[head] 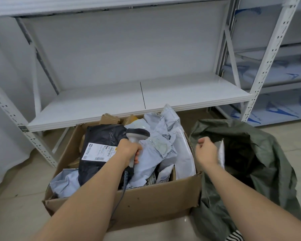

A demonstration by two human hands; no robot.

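Lowest in the frame is one cardboard box [146,202], its near wall dented, with one green sack [268,162] slumped open to its right.

My left hand [129,150], at centre frame, is clenched round the handle of the single barcode scanner [137,134]. Its head points up the frame over the parcels, and its cable [123,188] trails down over the box's near edge. My right hand [207,152] hangs over the sack's mouth with the fingers curled. A white mailer [221,153] stands on edge just beside it, and I cannot tell whether I am pinching it or have let it go.

The risks, as I judge them: the cable could snag on the box rim and jerk the scanner, and the mailer could catch the sack's floppy lip and slide out onto the floor.

Inside the box I count one black parcel [101,136] bearing one shipping label [97,152], and two small brown cartons [109,119] at the far rim. The grey poly mailers [163,122] are too crumpled together to count. Beyond, across the upper frame, stands a white metal shelf [129,98].
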